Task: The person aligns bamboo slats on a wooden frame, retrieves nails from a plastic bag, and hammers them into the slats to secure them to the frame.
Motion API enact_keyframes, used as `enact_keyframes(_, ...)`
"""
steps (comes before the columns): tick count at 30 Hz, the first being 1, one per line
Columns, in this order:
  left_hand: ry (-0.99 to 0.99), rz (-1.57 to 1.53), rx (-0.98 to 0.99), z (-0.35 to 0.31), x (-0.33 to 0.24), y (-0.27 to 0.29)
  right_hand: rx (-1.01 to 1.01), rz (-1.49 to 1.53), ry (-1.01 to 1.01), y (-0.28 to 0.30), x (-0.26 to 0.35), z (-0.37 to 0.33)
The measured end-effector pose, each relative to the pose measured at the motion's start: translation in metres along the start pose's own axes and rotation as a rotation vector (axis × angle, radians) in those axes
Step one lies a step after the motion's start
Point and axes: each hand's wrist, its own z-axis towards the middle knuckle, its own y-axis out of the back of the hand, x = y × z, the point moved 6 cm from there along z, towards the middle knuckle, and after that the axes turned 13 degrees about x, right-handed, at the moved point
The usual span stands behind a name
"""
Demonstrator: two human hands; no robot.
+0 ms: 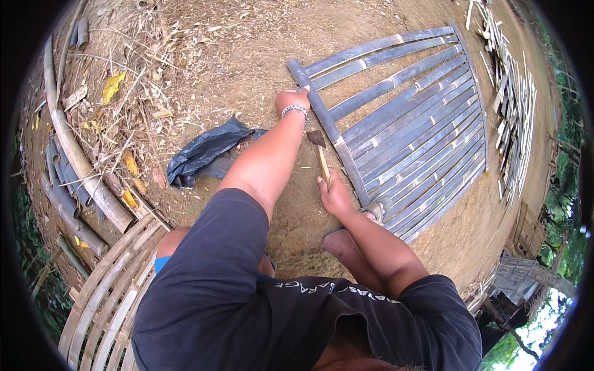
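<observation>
A slatted bamboo panel (408, 133) lies on the dirt in front of me, its dark slats running away to the right from a crossbar (328, 127). The upper slats have wider gaps between them than the lower ones. With fingers closed, my left hand (292, 102) grips the crossbar near its far end; a bracelet circles that wrist. My right hand (336, 195) is wrapped round the wooden handle of a small hatchet (316, 138). Its dark metal head points away from me, just left of the crossbar. My sandalled foot (377, 209) is at the crossbar's near end.
A crumpled black plastic sheet (207, 151) lies left of my left forearm. Bamboo poles (80, 157) and shavings are at the left, above a slatted bamboo bench (102, 290). Beyond the panel, a pile of thin split strips (516, 117) lies at the right.
</observation>
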Motion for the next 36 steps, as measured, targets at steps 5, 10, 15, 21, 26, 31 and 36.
enact_keyframes(5,-0.018,0.024,-0.027,0.001,0.004,0.001,-0.018,0.021,0.005,0.005,-0.001,-0.004)
enact_keyframes(10,-0.001,0.087,0.007,-0.006,-0.002,-0.002,-0.047,-0.044,0.053,0.009,-0.015,-0.006)
enact_keyframes(15,0.024,0.131,0.426,0.031,-0.002,0.019,0.021,-0.141,0.067,0.006,-0.004,-0.007)
enact_keyframes(21,-0.206,0.382,0.729,-0.017,-0.055,0.134,0.002,-0.256,0.078,-0.004,-0.015,-0.011)
enact_keyframes(26,-0.198,0.761,0.986,-0.099,-0.037,0.2,-0.037,-0.311,0.139,-0.008,-0.02,-0.011)
enact_keyframes(31,-0.378,0.926,0.827,-0.106,0.047,0.182,-0.181,-0.43,0.24,0.02,0.024,-0.004)
enact_keyframes(36,-0.434,1.02,0.728,-0.104,0.065,0.167,-0.55,-0.094,0.134,0.084,0.02,0.079)
